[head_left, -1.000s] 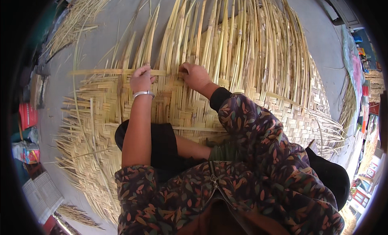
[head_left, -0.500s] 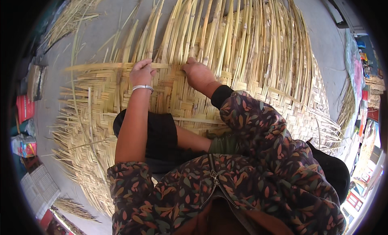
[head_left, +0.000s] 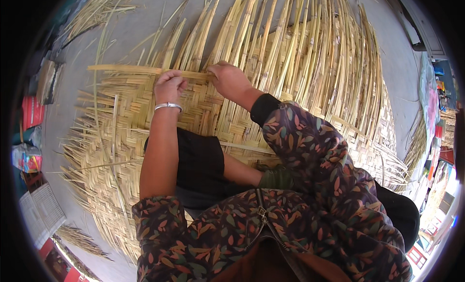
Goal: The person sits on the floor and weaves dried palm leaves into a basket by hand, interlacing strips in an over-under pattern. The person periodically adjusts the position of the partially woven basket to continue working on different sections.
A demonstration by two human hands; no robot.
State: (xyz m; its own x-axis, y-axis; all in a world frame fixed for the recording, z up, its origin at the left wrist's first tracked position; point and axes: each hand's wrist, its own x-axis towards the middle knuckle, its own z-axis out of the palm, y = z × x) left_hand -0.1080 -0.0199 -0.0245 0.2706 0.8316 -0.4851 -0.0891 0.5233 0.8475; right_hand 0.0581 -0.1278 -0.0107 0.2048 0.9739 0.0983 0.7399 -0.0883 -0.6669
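Flat yellow strip (head_left: 131, 69), one: laid crosswise over the upper left part of a woven mat (head_left: 116, 173), its left end reaching past the weave. Left hand (head_left: 169, 87): fingers curled against the strip's middle; whether they pinch it cannot be told. Silver bangle (head_left: 168, 106) at that wrist. Right hand (head_left: 230, 80): thumb and fingertips pinching the strip near its right end. Long unwoven splints (head_left: 286, 59): fanned away beyond the hands. Loose strips (head_left: 99, 11): heaped on grey floor (head_left: 145, 18), upper left.
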